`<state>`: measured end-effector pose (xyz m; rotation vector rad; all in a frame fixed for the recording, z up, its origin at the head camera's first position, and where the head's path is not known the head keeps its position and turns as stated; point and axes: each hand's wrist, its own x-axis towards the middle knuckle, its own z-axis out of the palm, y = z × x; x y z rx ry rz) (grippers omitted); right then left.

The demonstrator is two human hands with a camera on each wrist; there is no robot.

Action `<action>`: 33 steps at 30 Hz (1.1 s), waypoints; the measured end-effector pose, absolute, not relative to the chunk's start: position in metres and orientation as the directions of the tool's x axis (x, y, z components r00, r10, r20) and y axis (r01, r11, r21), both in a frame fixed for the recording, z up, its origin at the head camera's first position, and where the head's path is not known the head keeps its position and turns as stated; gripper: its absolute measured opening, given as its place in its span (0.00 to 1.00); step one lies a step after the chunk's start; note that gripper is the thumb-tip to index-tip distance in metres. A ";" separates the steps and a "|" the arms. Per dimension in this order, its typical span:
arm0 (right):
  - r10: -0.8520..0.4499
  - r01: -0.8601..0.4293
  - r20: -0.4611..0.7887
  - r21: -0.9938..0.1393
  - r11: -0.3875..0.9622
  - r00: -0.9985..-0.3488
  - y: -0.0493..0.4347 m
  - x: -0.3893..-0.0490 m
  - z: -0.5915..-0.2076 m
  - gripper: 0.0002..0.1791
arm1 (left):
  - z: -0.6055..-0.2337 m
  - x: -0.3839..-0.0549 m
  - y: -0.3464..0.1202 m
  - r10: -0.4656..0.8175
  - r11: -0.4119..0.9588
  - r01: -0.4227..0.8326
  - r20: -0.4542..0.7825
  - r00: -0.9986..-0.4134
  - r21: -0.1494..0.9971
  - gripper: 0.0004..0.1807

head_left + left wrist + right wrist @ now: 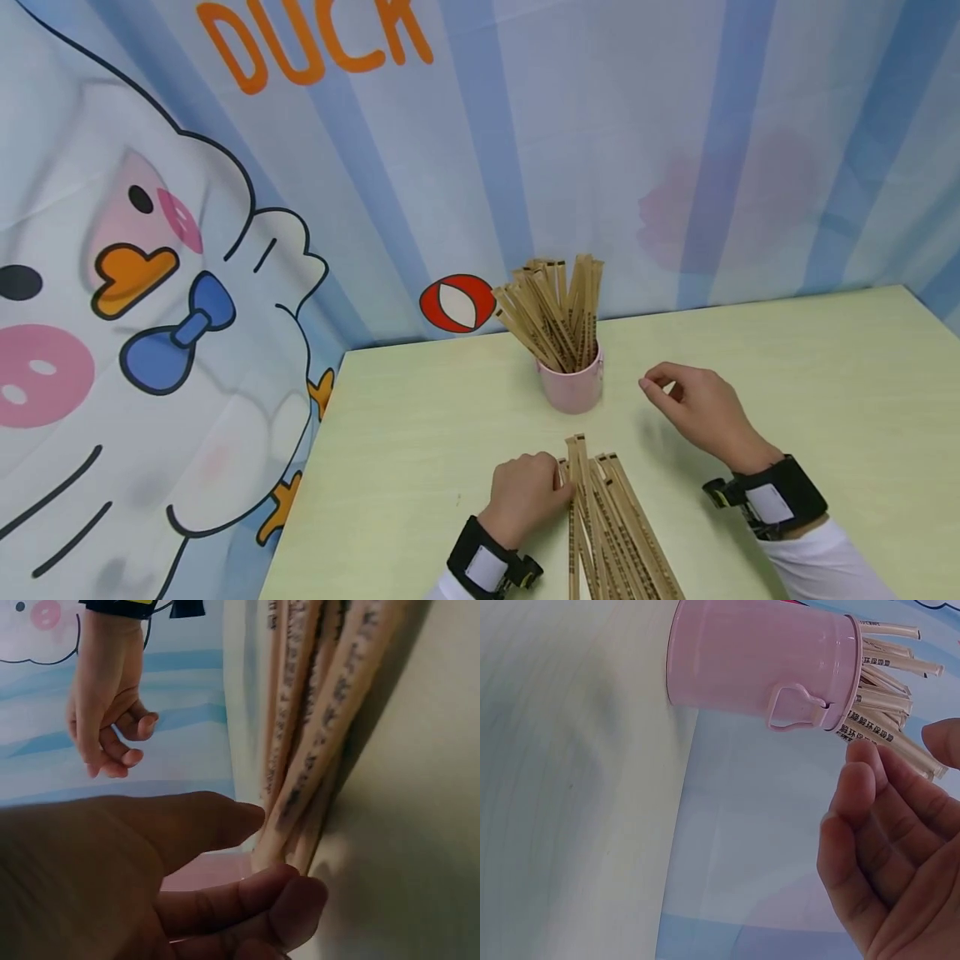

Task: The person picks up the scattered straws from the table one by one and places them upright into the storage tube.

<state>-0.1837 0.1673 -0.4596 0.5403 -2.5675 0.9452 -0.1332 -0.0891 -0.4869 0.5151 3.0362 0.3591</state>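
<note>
Several paper-wrapped straws (600, 517), brown with dark printing, lie in a loose bundle at the table's front. My left hand (525, 493) is at the bundle's left edge, its thumb overlapping the outermost straws in the head view. In the left wrist view, a gap shows between its thumb and bent fingers, beside the straw ends (296, 825). My right hand (697, 408) hovers over the table to the right, fingers loosely curled and holding nothing. A pink bucket (572, 390) full of similar straws (558, 317) stands behind the bundle; its small handle (799, 709) shows in the right wrist view.
The pale yellow table (420, 417) meets a striped blue cloth backdrop (615, 150) behind the bucket. A large cartoon duck (150, 350) is printed on the cloth at the left. Each wrist wears a black band (783, 496) with a camera.
</note>
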 end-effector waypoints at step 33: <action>-0.241 -0.466 0.432 -0.549 0.694 -0.869 0.167 -0.185 -0.463 0.11 | -0.403 -0.165 -0.112 0.102 0.801 0.396 0.550 -0.829 0.448 0.09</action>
